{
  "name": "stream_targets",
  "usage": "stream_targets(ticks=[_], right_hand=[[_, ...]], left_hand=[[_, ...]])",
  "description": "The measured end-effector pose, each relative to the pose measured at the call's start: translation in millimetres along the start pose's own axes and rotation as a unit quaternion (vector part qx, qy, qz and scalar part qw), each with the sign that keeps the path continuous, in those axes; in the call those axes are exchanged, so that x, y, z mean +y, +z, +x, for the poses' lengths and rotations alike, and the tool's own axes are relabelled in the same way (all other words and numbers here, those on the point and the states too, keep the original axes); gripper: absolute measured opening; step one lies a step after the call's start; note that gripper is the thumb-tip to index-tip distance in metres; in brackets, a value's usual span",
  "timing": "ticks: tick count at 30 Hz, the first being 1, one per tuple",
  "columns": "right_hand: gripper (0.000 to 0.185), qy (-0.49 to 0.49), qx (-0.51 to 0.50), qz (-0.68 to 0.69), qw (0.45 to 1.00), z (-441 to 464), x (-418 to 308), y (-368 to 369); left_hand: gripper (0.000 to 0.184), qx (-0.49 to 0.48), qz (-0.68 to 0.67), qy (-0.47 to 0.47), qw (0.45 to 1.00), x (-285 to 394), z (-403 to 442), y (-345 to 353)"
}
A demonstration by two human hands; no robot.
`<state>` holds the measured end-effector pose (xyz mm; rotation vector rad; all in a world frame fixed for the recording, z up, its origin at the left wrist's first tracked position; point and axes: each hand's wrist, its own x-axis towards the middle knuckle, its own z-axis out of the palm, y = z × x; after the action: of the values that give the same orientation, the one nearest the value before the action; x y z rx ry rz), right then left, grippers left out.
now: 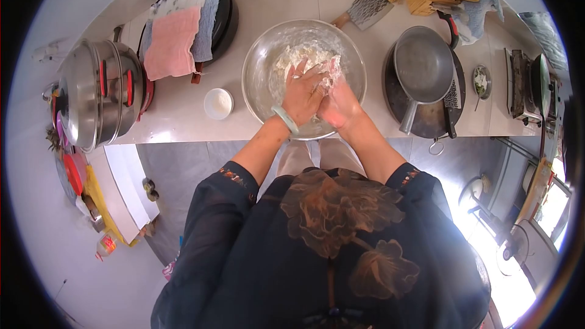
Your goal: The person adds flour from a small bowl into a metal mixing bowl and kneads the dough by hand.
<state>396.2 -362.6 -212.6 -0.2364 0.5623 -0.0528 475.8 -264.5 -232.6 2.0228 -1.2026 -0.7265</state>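
A wide steel bowl (255,88) holds a shaggy, floury dough (304,55), and pale smears coat its inner wall. Both my hands are inside it, touching each other. My left hand (303,94), with a pale green bangle (284,120) at the wrist, has its fingers stretched toward the dough and its inner side against the other hand. My right hand (339,102) is turned on edge with fingers extended, and dough sticks to its fingertips. The undersides of my hands are hidden. Left of the bowl stands a small white cup (219,104).
A steel steamer pot (100,94) and a cloth-draped dark pan (225,27) stand left. Behind the bowl lies a cleaver (368,9). To the right, a grey saucepan (423,61) rests on a dark round pan (426,123), beside a small bowl (482,82) and a stove (524,85).
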Motion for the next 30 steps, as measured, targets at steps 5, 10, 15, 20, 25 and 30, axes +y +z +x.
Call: stream_targets(ticks=[5,10,15,20,25,30], right_hand=[[0.074,-0.014,0.124,0.000,0.992,15,1,-7],[0.066,0.002,0.139,-0.034,0.990,15,-8,-13],[0.038,-0.087,0.127,-0.130,0.979,36,-1,-34],[0.030,-0.103,0.159,-0.280,0.941,24,8,-20],[0.032,-0.046,0.173,-0.284,0.942,19,21,-16],[0.041,-0.048,0.153,-0.337,0.928,16,28,-18]], left_hand=[[0.040,0.043,-0.128,0.006,0.991,3,-4,23],[0.041,0.025,-0.313,-0.072,0.947,17,-13,8],[0.042,0.110,-0.359,-0.089,0.923,-1,-4,12],[0.033,0.077,-0.489,-0.166,0.853,13,1,-1],[0.026,0.114,-0.585,-0.215,0.774,-6,-1,11],[0.031,0.126,-0.612,-0.266,0.734,0,4,0]])
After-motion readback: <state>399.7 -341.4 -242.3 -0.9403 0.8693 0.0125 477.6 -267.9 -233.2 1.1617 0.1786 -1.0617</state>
